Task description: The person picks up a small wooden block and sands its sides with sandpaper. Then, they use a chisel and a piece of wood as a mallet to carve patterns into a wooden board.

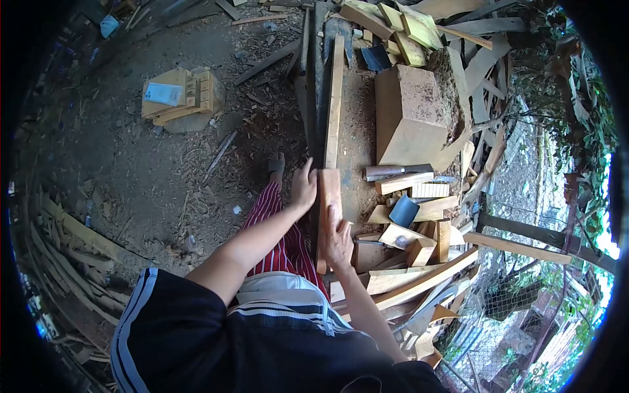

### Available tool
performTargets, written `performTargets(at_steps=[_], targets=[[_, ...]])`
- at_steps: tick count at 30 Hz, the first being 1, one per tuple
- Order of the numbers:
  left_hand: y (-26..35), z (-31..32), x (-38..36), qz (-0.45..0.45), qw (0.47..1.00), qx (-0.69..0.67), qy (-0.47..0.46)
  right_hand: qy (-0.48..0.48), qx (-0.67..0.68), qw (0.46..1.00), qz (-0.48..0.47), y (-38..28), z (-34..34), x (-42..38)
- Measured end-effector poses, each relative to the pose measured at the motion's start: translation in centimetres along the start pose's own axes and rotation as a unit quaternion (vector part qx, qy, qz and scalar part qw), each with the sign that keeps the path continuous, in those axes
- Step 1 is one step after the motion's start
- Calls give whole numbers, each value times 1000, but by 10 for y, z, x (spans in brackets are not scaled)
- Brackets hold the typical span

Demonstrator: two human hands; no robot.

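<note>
A long, narrow strip of wood (336,98) lies lengthwise along the edge of the workbench. At its near end is a thicker, reddish wooden block (330,190). My right hand (339,243) grips this block around its lower part, with one finger stretched along its top. My left hand (304,188) is at the block's left side near its far end, fingers apart and holding nothing. Whether its fingertips touch the block is hard to tell.
On the bench (357,131) stands a big wooden block (409,108), with a wooden-handled chisel (386,171) below it. Offcuts (419,252) are heaped at the right, more boards (413,29) at the top. A small wooden stack (187,98) stands on the littered ground.
</note>
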State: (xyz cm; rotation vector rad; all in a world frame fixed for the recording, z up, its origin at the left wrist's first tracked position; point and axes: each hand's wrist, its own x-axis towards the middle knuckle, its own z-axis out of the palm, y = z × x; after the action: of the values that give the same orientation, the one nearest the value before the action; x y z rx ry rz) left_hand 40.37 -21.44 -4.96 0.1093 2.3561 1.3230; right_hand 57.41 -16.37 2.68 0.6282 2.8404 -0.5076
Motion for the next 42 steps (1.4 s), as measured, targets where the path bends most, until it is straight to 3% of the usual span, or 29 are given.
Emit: performTargets(at_steps=[2,4,6,10,14,15,16,17,19,24,26,29,33,34,36,38,41,42], targets=[[-11,7,-31,77,996,-3,46,8,-5,1000,-3,-3,13,-7],[1,-2,-71,99,987,109,-60,15,-28,999,-11,-1,24,-7],[15,-5,-91,32,985,98,-135,-13,-36,999,4,-5,16,-3],[23,13,-71,16,992,97,-84,-97,25,994,33,-3,7,27],[57,14,16,93,991,93,-12,-87,63,992,71,-12,-13,119],[57,20,42,128,987,93,21,-62,34,996,62,-15,-17,146],[68,22,68,106,992,68,14,-37,4,998,51,-15,-20,172],[70,28,98,156,983,73,57,-23,10,999,45,-13,-22,201],[100,22,155,109,993,19,26,1,27,999,35,-11,-30,256],[136,24,306,163,984,17,73,35,66,996,45,-21,-70,397],[163,10,338,140,987,79,-31,46,58,996,47,-15,-74,446],[169,24,369,127,985,120,-6,0,-9,1000,21,-9,-79,480],[180,9,328,58,991,82,-88,-21,3,999,38,-7,-77,451],[166,12,304,99,988,118,-7,-44,6,998,46,-10,-77,428],[144,9,258,85,994,18,-69,-40,17,996,73,-10,-63,369],[103,22,191,113,988,69,-82,-64,-2,994,84,-8,-45,293],[64,14,50,59,990,14,-125,-76,-80,991,74,2,3,159],[42,22,5,141,986,71,-57,-73,-53,992,84,0,7,114]])
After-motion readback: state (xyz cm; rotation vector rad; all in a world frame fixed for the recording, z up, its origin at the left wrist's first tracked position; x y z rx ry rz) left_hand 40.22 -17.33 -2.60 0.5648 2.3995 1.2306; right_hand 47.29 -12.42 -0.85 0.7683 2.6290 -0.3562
